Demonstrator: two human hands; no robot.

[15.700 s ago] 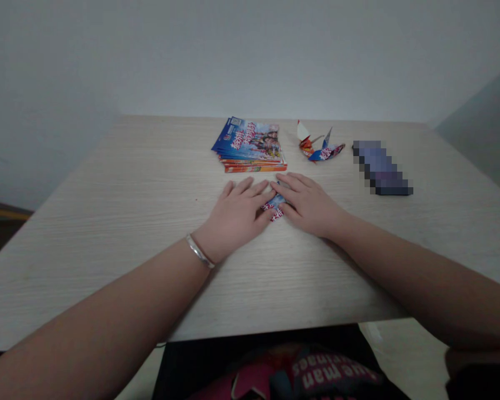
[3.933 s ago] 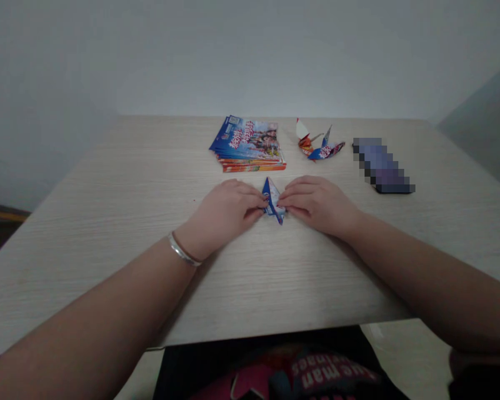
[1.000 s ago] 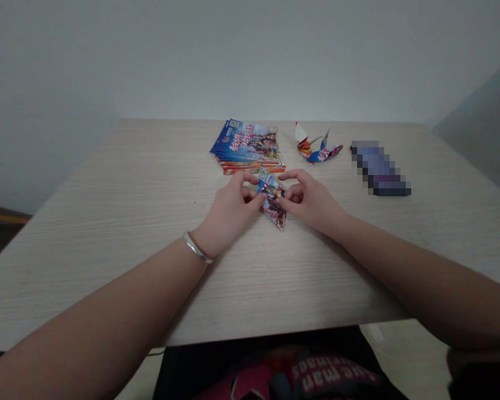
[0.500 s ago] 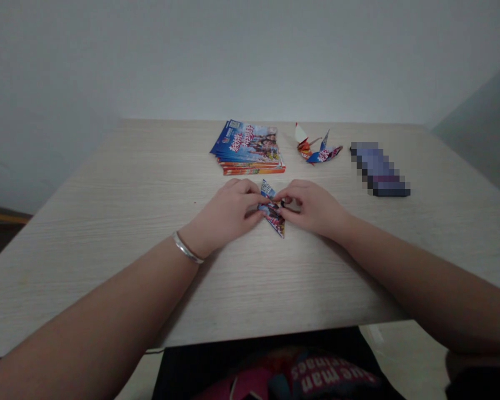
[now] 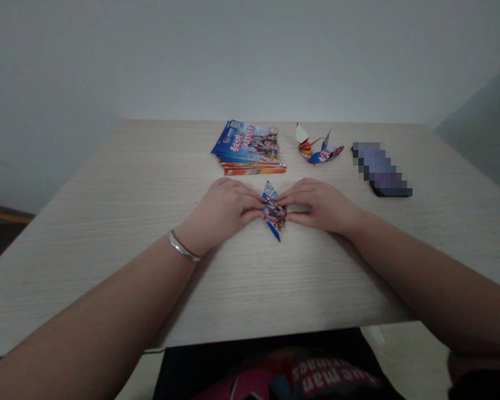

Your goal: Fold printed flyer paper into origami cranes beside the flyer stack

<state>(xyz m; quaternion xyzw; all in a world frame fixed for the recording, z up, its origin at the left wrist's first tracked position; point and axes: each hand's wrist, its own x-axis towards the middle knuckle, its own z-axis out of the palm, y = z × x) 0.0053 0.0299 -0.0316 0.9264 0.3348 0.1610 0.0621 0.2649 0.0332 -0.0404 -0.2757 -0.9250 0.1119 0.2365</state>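
Observation:
Between my hands lies a piece of folded printed paper [image 5: 274, 214], a narrow diamond shape with blue, red and white print and a QR code at its far tip. My left hand [image 5: 232, 204] pinches its left edge with thumb and fingertips. From the other side my right hand [image 5: 318, 203] grips the right edge, thumb low and fingers higher up. Both hands rest close to the table top. Part of the paper's edges is hidden under the fingertips.
A fanned stack of printed leaflets [image 5: 250, 145] lies beyond my hands on the pale wooden table [image 5: 150, 161]. Right of it sit folded paper cranes [image 5: 319, 150], one orange-red and one blue. A blurred phone [image 5: 381, 169] lies at the far right. A wall rises behind the table.
My fingers have drawn apart slightly to the paper's two edges, so more of its middle shows. The paper has turned a little more upright. The leaflets and cranes stay in place.

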